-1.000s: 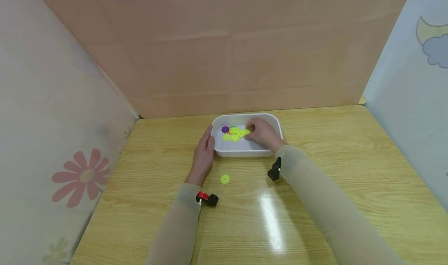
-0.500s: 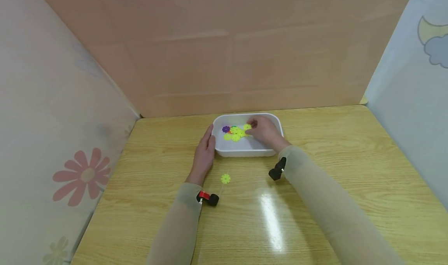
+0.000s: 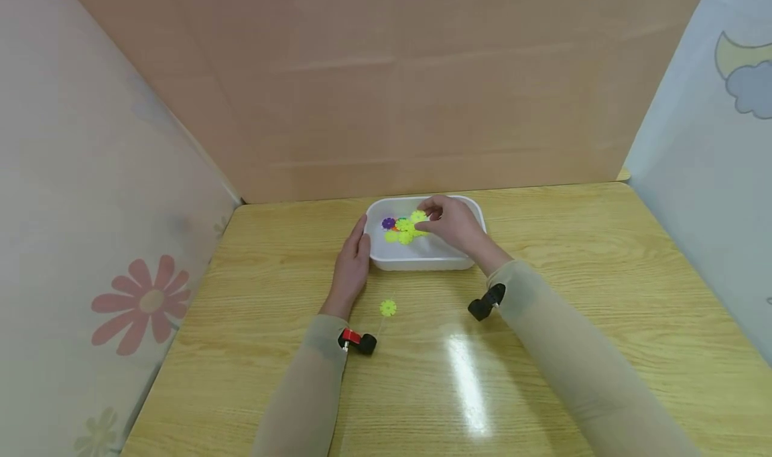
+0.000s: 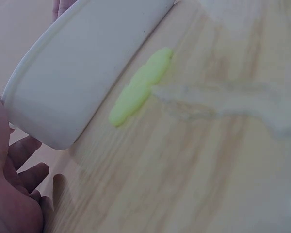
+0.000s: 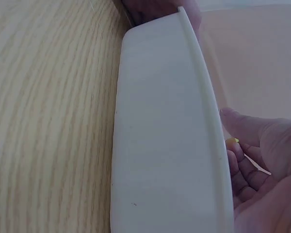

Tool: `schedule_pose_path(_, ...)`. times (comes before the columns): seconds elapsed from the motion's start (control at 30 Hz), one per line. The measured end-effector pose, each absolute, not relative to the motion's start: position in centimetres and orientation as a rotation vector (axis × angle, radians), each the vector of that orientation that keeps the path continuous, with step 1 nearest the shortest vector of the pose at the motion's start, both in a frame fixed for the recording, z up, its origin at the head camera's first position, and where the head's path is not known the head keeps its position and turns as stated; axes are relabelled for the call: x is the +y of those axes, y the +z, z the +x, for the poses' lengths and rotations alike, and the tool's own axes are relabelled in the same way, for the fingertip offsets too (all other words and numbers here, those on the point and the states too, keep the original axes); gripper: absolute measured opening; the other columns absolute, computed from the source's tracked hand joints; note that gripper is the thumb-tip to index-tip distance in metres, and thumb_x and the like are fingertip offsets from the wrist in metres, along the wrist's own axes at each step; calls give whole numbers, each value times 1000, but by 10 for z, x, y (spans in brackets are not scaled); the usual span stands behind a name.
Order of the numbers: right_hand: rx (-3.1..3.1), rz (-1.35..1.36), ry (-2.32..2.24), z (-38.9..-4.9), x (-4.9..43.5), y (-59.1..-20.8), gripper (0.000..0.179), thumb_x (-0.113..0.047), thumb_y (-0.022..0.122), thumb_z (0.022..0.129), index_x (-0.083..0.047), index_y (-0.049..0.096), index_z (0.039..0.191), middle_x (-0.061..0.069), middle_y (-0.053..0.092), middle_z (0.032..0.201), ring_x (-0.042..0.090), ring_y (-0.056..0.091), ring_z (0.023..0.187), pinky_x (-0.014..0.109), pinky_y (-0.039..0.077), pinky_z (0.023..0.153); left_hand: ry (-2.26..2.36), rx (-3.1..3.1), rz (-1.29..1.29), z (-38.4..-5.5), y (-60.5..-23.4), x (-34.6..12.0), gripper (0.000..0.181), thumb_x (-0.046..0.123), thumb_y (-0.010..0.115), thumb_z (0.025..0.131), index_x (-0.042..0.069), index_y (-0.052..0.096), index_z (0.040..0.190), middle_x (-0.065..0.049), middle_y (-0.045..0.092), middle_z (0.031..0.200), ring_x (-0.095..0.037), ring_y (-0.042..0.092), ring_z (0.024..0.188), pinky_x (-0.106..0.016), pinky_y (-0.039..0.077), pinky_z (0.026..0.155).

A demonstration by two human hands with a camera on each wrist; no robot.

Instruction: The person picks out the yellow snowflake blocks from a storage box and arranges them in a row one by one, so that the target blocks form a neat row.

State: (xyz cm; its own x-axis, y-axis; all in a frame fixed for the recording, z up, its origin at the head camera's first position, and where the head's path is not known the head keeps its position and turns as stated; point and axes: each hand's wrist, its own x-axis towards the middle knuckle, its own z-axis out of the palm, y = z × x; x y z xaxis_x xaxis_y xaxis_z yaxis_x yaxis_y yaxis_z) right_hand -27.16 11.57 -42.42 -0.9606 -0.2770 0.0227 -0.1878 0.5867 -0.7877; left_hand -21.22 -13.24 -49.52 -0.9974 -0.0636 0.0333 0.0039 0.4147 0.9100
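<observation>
A white plastic tray stands at the back of the table. Its left part holds several flower-shaped snowflake discs: a yellow pile, a purple disc, and bits of orange and green. Over the pile, my right hand pinches a yellow snowflake disc between thumb and fingers; only a sliver of yellow shows in the right wrist view. My left hand rests against the outside of the tray's left end. In front of the tray lies another yellow snowflake disc, with a thin clear strand at it.
The wooden table meets a tan backdrop just behind the tray. Pale printed panels rise on the left and right. Black cameras are worn on both wrists.
My right hand has taken a yellow snowflake disc from the right of the pile and moved it slightly up and left over the pile. My left hand has stayed at the tray's end.
</observation>
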Motion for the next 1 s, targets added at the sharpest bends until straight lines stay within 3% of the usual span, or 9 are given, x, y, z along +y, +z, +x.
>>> schedule_pose_path(0.23, 2742, -482, -1395, -253, 116, -421, 36, -16, 91, 95, -4, 76, 125, 11, 72, 114, 27, 65, 103, 41, 57, 90, -1654, -2595, 69, -213, -496, -133, 55, 40, 37, 121, 36, 32, 175, 7, 33, 179, -20, 27, 166, -46, 24, 135)
schedule_pose_path(0.57, 2814, -606, -1412, -226, 116, -413, 37, -17, 95, 89, -5, 77, 119, 9, 71, 107, 26, 66, 96, 40, 57, 87, -1657, -2592, 79, -211, -494, -134, 54, 42, 38, 121, 41, 33, 174, 10, 34, 178, -19, 27, 165, -47, 24, 135)
schedule_pose_path(0.8, 2801, -641, -1390, -208, 116, -413, 38, -16, 96, 88, -4, 76, 117, 12, 71, 105, 25, 65, 93, 37, 57, 85, -1647, -2573, 20, -214, -494, -133, 56, 42, 36, 121, 31, 33, 176, 6, 36, 177, -19, 30, 164, -44, 25, 135)
schedule_pose_path(1.0, 2765, -662, -1391, -192, 118, -416, 36, -16, 96, 88, -5, 76, 116, 13, 71, 104, 23, 64, 92, 35, 56, 83, -1653, -2582, 26, -215, -495, -133, 57, 45, 35, 121, 33, 32, 176, 9, 34, 178, -17, 29, 165, -42, 25, 135)
